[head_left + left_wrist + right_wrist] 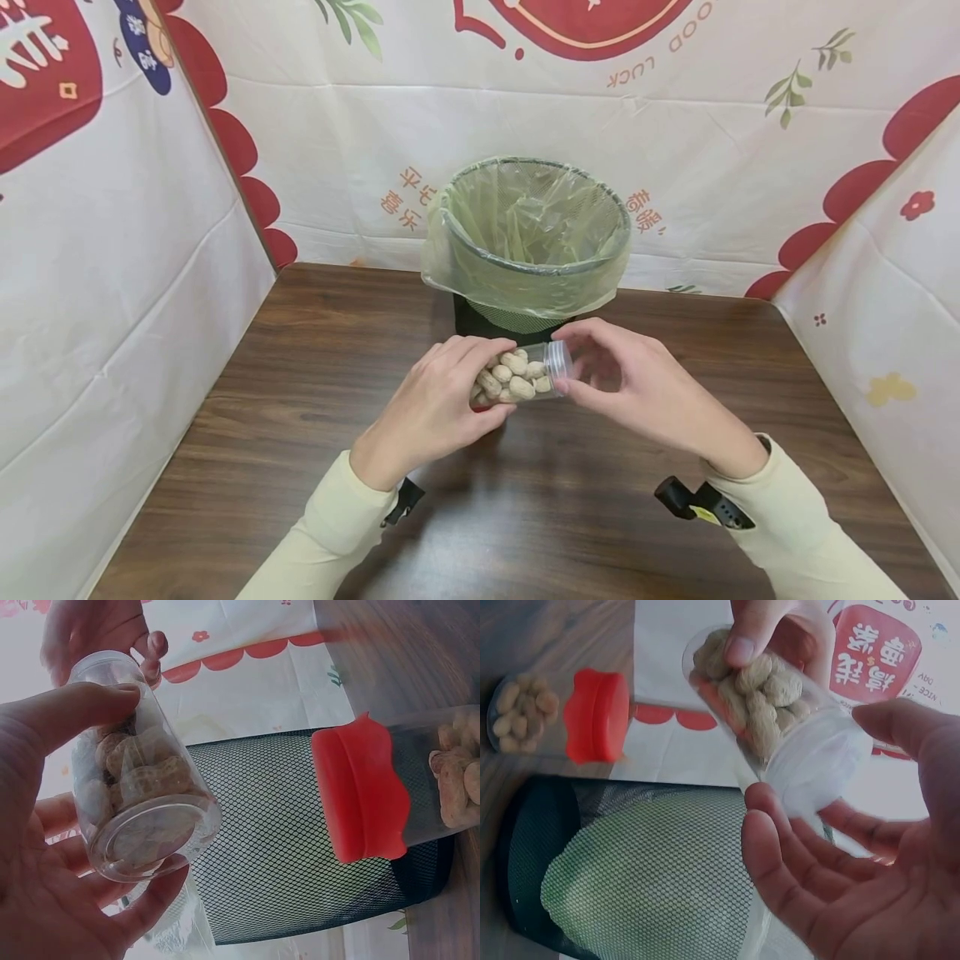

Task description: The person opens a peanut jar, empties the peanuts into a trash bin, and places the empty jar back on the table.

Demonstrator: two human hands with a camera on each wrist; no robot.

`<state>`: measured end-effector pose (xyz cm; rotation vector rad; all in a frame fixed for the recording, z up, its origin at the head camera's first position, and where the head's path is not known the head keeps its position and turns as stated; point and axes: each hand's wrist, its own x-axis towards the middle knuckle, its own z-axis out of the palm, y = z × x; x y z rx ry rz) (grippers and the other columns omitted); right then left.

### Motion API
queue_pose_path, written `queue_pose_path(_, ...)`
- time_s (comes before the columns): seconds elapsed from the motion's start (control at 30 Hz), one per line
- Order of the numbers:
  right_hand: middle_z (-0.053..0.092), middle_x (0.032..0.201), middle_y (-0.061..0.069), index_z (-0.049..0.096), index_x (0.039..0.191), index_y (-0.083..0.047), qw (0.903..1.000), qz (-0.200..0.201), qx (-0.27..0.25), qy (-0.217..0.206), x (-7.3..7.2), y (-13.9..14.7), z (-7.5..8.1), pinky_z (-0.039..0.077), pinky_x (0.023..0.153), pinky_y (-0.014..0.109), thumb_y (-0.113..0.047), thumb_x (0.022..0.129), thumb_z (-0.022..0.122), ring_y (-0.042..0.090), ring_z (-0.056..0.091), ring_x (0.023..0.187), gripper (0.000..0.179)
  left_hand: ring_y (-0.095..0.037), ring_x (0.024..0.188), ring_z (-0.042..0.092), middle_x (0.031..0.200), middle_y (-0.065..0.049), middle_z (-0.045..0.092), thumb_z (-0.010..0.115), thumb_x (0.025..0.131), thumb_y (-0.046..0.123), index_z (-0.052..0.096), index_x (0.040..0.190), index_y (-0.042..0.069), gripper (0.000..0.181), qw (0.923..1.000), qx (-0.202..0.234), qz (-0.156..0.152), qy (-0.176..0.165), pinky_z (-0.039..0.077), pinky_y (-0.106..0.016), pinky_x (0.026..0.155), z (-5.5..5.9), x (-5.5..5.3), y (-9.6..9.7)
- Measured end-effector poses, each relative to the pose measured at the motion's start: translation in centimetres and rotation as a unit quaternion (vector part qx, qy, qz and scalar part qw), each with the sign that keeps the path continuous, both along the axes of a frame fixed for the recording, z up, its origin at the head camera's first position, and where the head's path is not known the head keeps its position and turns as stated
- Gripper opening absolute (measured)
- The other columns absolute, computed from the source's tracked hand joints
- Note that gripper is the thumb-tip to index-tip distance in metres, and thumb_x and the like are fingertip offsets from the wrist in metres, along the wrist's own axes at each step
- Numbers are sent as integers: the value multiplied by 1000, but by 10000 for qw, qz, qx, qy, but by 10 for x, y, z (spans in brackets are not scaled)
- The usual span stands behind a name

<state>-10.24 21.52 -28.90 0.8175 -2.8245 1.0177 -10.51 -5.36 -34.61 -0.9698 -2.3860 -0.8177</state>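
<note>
My left hand (438,408) grips a clear plastic jar (154,817) of unshelled peanuts (517,375), tilted on its side with its capped end to the right. Around the rim of the clear lid (557,361), the thumb and fingertips of my right hand (637,379) pinch lightly, the palm standing away from it. Below the held jar a second clear jar (525,712) of peanuts stands on the table, topped with a wavy-edged red lid (360,791). In the head view the hands and held jar hide nearly all of that second jar.
Just beyond my hands stands a dark mesh bin (660,855), lined with a thin pale green bag (525,283) folded over its rim. The dark wood table (300,375) is bordered by white printed cloth (337,150) at the back and both sides.
</note>
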Motion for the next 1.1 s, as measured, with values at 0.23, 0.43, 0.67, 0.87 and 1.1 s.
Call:
queue_pose_path(0.23, 67, 125, -9, 63, 140, -16, 9891, 856, 107, 1196, -4, 7, -2, 58, 86, 21, -13, 84, 94, 7, 66, 104, 64, -19, 113, 69, 124, 0, 74, 95, 81, 23, 67, 137, 11, 64, 10000, 19, -3, -23, 58, -41, 96, 0, -1, 0)
queue_pose_path(0.43, 66, 133, -5, 63, 141, -15, 9822, 1061, 105, 1548, -6, 7, -3, 55, 92, 19, -10, 80, 95, 7, 64, 109, 69, -20, 112, 69, 125, 0, 74, 95, 81, 24, 67, 137, 12, 64, 9999, 73, 5, -74, 58, -41, 95, 1, 0, 0)
queue_pose_path(0.67, 66, 135, -2, 63, 141, -10, 9808, 1124, 94, 1592, -6, 7, -3, 53, 93, 15, -7, 79, 96, 8, 63, 111, 70, -20, 114, 69, 126, 0, 74, 95, 81, 23, 67, 137, 12, 63, 9999, 107, -7, -104, 58, -41, 96, 0, 0, -1)
queue_pose_path(0.87, 67, 135, -1, 63, 141, -11, 9796, 1204, -28, 1606, -5, 8, -1, 51, 96, 12, -4, 78, 95, 9, 63, 112, 71, -20, 113, 69, 125, 0, 74, 95, 81, 24, 67, 138, 11, 64, 9999, 112, -21, -129, 58, -41, 95, 2, 1, -1)
queue_pose_path(1.1, 67, 137, -1, 64, 142, -12, 9770, 1282, -59, 1704, -5, 8, 0, 49, 98, 11, -3, 78, 94, 9, 63, 113, 71, -19, 114, 69, 125, -1, 74, 94, 82, 24, 67, 138, 11, 64, 9997, 135, -75, -176, 58, -40, 97, 0, 0, -1)
